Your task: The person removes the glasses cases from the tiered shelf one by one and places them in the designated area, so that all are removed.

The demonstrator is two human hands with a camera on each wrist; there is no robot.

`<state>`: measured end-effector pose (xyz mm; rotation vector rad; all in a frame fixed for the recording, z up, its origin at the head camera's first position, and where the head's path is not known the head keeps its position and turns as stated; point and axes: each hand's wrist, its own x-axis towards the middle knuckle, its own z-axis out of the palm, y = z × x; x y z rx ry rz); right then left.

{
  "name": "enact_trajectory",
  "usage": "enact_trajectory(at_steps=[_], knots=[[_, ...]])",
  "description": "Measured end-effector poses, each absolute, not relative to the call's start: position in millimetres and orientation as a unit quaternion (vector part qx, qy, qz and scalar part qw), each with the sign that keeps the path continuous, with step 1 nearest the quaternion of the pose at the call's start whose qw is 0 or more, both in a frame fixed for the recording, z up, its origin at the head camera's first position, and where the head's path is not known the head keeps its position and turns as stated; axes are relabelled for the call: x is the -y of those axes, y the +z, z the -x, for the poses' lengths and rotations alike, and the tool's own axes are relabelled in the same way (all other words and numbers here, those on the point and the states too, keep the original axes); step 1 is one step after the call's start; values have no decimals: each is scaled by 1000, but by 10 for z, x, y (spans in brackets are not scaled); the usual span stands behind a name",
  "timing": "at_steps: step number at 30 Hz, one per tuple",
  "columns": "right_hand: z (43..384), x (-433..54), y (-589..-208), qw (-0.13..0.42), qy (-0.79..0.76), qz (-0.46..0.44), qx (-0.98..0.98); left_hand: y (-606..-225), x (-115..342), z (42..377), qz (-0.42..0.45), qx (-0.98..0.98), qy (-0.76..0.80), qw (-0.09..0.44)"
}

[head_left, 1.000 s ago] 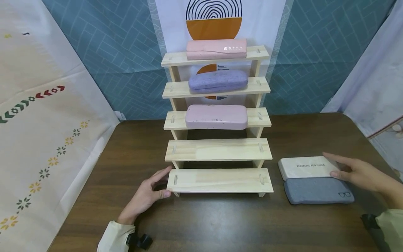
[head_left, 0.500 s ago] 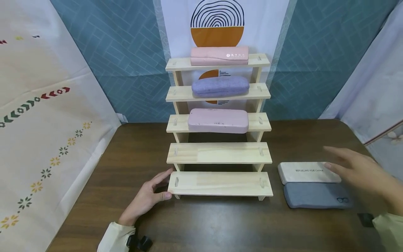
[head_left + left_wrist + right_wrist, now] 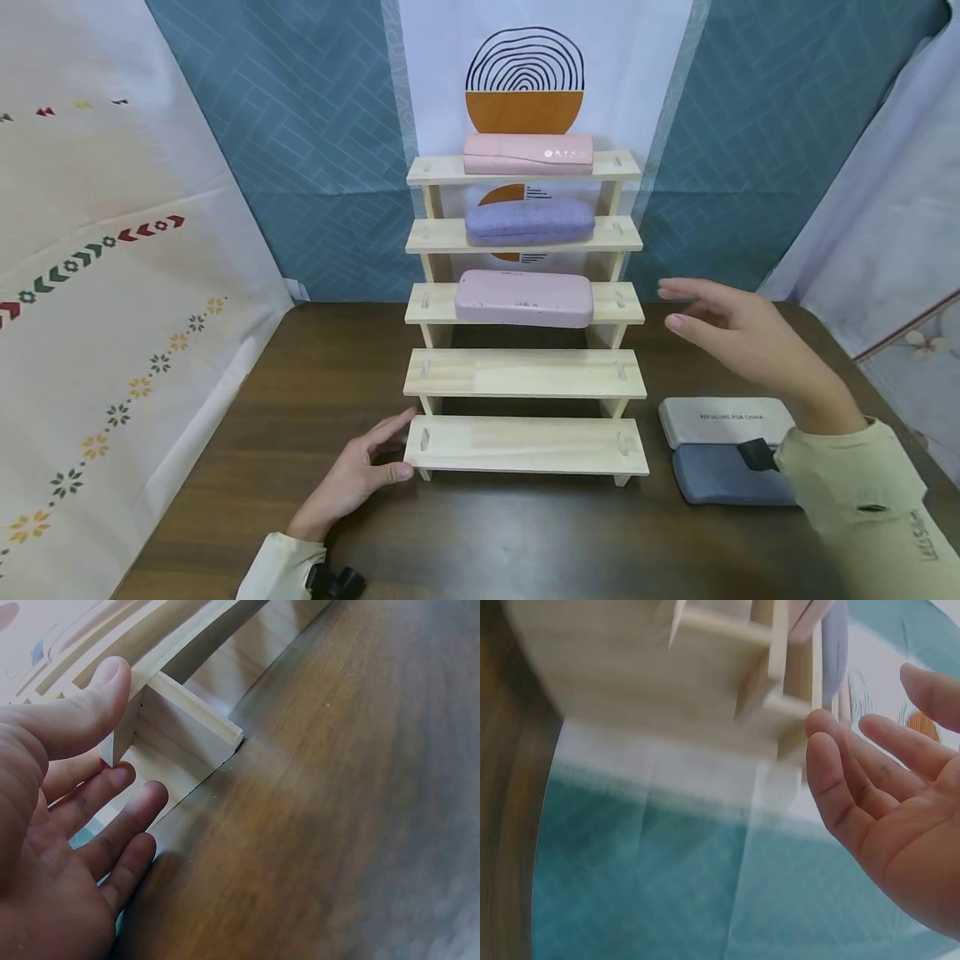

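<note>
Head view: your left hand [image 3: 351, 479] on the wooden rack [image 3: 525, 444], your right hand [image 3: 738, 337] in mid-air

Seen from the head, your left thumb and fingers clasp the left end of the bottom step. Your right hand hovers to the right of the rack, apart from it, fingers loosely bent. On the third step up sits a lilac case [image 3: 525, 300], on the fourth a purple case [image 3: 530, 222], on the top one a pink case [image 3: 528, 157]. To your right, on the table [image 3: 510, 542], a white case [image 3: 723, 421] lies just behind a blue-grey case [image 3: 723, 477].

From your left wrist, your thumb lies at the step's corner, your other fingers relaxed.

From your right wrist, your palm shows, fingers slightly curved; the rack looks blurred.
</note>
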<state>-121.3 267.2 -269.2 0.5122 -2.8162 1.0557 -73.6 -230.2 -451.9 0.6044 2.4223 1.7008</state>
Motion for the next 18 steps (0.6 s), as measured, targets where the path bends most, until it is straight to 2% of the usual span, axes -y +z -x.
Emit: enact_trajectory(at_steps=[11,18], knots=[[1713,-2037,-2630,12,335,-207,919,-4528,2307,742,-202,-806,554,57],[1870,-1845,-2622,-15,315,-216,924,-4516,2300,736,-192,-807,555,62]])
